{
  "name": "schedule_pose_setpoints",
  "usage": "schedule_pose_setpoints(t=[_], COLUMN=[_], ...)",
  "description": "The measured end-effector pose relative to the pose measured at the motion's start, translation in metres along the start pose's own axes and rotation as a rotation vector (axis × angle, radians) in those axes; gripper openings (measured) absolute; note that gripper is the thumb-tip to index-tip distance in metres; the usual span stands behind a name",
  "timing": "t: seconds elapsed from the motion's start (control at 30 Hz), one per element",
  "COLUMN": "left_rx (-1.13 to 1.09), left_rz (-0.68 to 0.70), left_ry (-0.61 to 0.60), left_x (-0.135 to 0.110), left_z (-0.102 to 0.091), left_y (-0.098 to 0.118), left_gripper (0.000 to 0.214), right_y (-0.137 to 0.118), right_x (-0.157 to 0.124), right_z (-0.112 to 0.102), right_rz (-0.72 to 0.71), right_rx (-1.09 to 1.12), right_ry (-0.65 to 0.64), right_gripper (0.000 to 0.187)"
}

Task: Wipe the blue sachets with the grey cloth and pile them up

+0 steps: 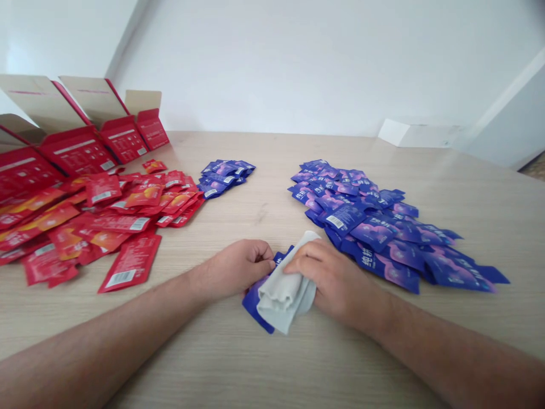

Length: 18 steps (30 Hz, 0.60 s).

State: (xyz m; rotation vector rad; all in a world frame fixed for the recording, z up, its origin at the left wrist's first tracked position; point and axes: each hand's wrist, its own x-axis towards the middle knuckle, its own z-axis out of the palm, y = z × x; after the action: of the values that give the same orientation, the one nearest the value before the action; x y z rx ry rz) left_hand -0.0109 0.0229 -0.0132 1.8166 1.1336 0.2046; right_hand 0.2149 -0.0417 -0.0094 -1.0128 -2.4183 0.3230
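Observation:
My left hand point(240, 267) is closed, its fingers pinching the edge of a blue-purple sachet point(255, 301) that lies on the wooden table point(272, 363) near me. My right hand point(330, 275) is closed on a folded pale grey cloth point(281, 295) and presses it down on that sachet. Most of the sachet is hidden under the cloth. A large spread of blue-purple sachets point(374, 227) lies just right of my right hand.
A small stack of blue-purple sachets point(223, 176) lies at centre left. Many red sachets point(97, 221) cover the left side. Open red cartons point(85, 142) stand at the far left. A white box point(417, 133) lies by the back wall.

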Motion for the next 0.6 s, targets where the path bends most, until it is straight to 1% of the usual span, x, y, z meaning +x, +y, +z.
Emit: schedule_pose_setpoints(t=[0.03,0.07,0.2,0.23,0.3,0.4,0.43,0.57,0.6], left_rx=[0.005,0.018,0.095,0.104,0.099,0.068,0.065,0.109,0.114], left_rz=[-0.009,-0.005,0.087,0.098,0.082,0.022,0.013,0.072,0.083], left_ry=[0.003,0.009,0.048,0.053,0.046,0.025,0.022,0.048,0.051], left_x=[0.0,-0.001,-0.003,-0.004,-0.004,-0.004,-0.004,-0.005,-0.005], left_z=[0.0,0.0,-0.001,-0.001,0.0,0.001,0.001,0.001,0.0], left_y=[0.001,0.002,0.007,0.008,0.007,0.006,0.007,0.008,0.008], left_gripper=[0.025,0.025,0.023,0.023,0.024,0.027,0.027,0.025,0.025], right_y=[0.001,0.001,-0.01,-0.011,-0.008,-0.001,-0.001,-0.007,-0.008], right_x=[0.0,0.0,-0.003,-0.004,-0.003,-0.002,-0.002,-0.004,-0.005], right_z=[0.001,0.003,0.008,0.008,0.007,0.006,0.006,0.007,0.007], right_rz=[0.015,0.004,-0.145,-0.159,-0.126,-0.015,-0.011,-0.133,-0.142], right_rx=[0.002,0.009,0.036,0.038,0.039,0.025,0.029,0.061,0.063], right_ry=[0.025,0.016,-0.093,-0.101,-0.064,0.027,0.035,-0.059,-0.07], right_gripper=[0.02,0.02,0.017,0.017,0.017,0.019,0.02,0.017,0.017])
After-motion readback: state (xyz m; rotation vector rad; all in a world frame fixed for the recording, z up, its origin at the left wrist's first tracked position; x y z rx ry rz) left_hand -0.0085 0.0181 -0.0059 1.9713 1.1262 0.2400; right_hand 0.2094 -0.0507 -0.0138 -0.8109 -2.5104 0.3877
